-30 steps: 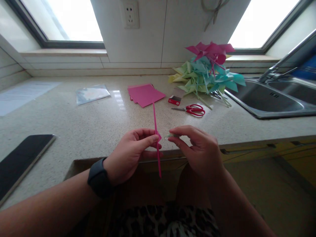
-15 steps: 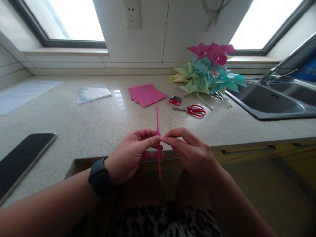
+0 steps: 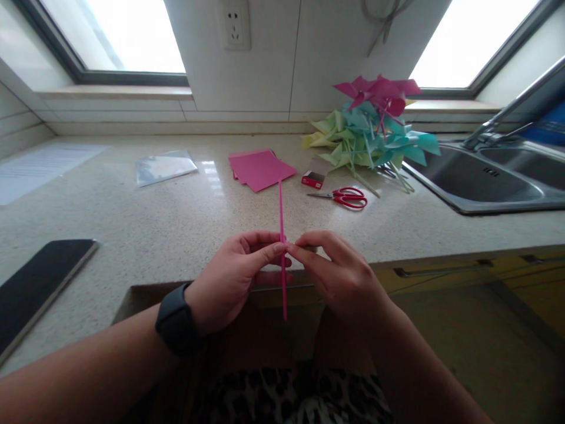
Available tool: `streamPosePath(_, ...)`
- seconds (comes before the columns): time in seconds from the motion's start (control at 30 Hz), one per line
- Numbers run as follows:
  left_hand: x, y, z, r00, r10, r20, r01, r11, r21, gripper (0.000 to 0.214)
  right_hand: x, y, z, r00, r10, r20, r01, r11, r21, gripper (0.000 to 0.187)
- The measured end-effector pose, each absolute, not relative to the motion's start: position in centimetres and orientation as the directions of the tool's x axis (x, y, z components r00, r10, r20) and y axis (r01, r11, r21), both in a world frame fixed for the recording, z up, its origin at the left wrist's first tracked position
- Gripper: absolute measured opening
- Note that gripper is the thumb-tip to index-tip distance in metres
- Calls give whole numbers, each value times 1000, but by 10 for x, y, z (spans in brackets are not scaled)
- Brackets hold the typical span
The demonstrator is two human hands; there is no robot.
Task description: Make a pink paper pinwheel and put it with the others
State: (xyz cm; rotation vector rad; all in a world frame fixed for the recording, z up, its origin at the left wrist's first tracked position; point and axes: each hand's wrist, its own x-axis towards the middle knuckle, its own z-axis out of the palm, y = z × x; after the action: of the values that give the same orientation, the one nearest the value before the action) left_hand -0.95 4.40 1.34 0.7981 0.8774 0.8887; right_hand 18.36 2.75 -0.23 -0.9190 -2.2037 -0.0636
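Note:
A thin, straight pink stick stands nearly upright in view, over the front edge of the counter. My left hand is closed on its middle, thumb in front and fingers behind. My right hand pinches at the same spot from the right, with thumb and forefinger against the stick; whatever lies between those fingertips is too small to make out. Beyond the stick's upper end lie pink paper squares in a loose stack. Red-handled scissors and a small open red box lie to their right.
Pink, blue and yellow-green paper pinwheels are heaped by the sink. On the left are a dark phone-like slab, a clear plastic packet and a printed sheet. Drawer fronts sit below the counter edge.
My right fingers have shifted slightly against the stick, and the forefinger bends a little more. The whole view has drifted slightly; my left hand keeps its hold.

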Motion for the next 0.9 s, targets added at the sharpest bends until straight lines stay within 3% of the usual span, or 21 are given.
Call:
streamPosePath(0.3,-7,41,14,318,908,-272,-323,373,869,29,176,25,3,-465,579,669,664,728,-169,19)
streamPosePath(0.5,-8,41,14,288,915,-281,-327,370,869,24,178,23,-2,-449,577,682,663,727,-178,20)
streamPosePath(0.77,-9,39,17,302,916,-264,-343,362,867,21,181,27,0,-370,666,648,583,710,-396,20)
streamPosePath(0.9,-10,40,16,330,909,-253,-334,363,870,20,180,28,2,-365,715,596,621,664,-417,20)
